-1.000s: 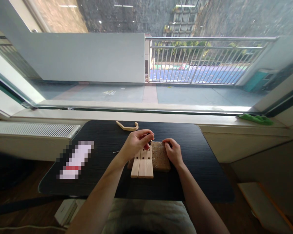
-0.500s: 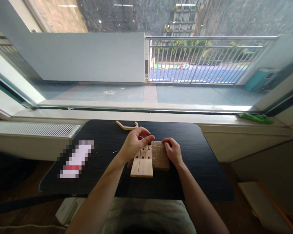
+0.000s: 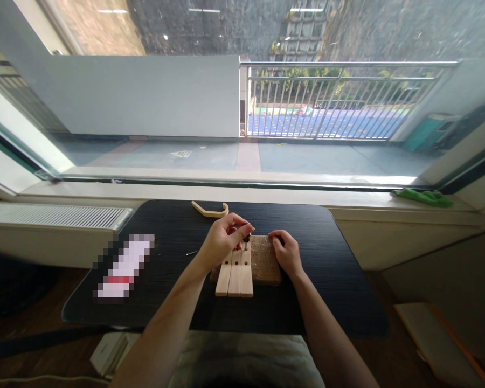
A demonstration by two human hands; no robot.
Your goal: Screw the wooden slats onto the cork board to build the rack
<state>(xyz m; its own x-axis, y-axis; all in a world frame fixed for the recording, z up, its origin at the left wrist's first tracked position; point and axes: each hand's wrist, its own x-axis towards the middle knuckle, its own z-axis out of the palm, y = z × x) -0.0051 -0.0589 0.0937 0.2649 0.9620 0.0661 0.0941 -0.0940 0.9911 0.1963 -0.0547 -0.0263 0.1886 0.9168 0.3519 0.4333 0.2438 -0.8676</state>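
Note:
A brown perforated board (image 3: 264, 264) lies on the black table (image 3: 315, 291). Three pale wooden slats with holes (image 3: 235, 275) rest side by side on its left part. My left hand (image 3: 221, 241) hovers over the far end of the slats, fingers pinched round a small dark tool or pin (image 3: 246, 237) that points down at the right slat. My right hand (image 3: 286, 252) rests curled on the board's far right corner and holds it down.
A curved wooden piece (image 3: 210, 210) lies near the table's far edge. A small thin pin (image 3: 191, 252) lies left of my left hand. A blurred white and red item (image 3: 124, 266) sits at the table's left. A radiator and window sill run behind.
My left hand's fingers have closed tighter and dipped a little toward the right slat. My right hand and the board have stayed put.

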